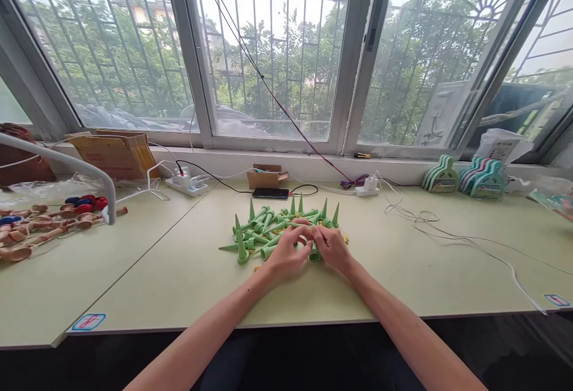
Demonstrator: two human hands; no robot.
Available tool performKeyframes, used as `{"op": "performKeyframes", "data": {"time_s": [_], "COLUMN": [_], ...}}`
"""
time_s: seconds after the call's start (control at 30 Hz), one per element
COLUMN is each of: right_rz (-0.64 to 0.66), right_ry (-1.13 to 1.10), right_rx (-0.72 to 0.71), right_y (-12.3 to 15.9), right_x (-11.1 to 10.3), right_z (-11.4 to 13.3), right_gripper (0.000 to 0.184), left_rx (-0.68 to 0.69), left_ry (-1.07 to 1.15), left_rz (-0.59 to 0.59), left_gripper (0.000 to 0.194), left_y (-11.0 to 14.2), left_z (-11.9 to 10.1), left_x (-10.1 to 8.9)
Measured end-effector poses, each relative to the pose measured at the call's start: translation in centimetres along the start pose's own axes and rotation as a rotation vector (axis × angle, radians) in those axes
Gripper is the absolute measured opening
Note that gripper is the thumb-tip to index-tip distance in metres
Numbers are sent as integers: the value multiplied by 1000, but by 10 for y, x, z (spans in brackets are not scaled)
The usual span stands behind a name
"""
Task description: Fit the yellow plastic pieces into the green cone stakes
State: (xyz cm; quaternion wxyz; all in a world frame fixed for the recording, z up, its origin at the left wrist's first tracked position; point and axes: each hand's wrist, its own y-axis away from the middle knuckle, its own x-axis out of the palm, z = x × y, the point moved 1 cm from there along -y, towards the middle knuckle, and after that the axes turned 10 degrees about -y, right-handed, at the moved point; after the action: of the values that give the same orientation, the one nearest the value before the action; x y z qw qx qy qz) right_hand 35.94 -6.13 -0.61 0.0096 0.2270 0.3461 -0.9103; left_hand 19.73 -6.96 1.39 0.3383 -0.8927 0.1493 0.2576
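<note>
Green cones (267,219) lie partly hidden behind the left hand (289,251).

Green tapered spikes (267,220) everywhere, several standing point-up, others sprawled sideways, small yellow bits (345,240) among them!

1. Wide windows (273,57) in grey frames (190,51) stretch from 10 to 2 o'clock.
2. Beyond: dark bars (305,21), green trees (403,74), bright sky (277,9) at 12.
3. A white sill (224,159) runs beneath; the pale-green bench (425,271) spreads toward 6.
</note>
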Motion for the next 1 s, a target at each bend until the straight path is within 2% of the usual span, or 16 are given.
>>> {"op": "performKeyframes", "data": {"time_s": [0.1,0.33,0.47,0.77,1.0], "right_rz": [30,3,-21,-71,-123], "right_ry": [-10,0,22,67,58], "right_rx": [8,6,13,20,56], "right_y": [0,0,0,-1,-2], "right_x": [0,0,0,-1,-1], "right_z": [-1,-3,-6,-8,-11], "right_gripper": [44,44,44,46,48], "left_rx": [50,117,148,120,170], "left_ry": [-84,-156,-154,-121,-94], "left_rz": [-31,-37,-29,11,41], "left_gripper": [13,11,13,15,16], "left_y": [0,1,2,5,5], "left_z": [-3,-2,-2,-8,-12], "left_x": [-1,-1,0,-2,-1]}}
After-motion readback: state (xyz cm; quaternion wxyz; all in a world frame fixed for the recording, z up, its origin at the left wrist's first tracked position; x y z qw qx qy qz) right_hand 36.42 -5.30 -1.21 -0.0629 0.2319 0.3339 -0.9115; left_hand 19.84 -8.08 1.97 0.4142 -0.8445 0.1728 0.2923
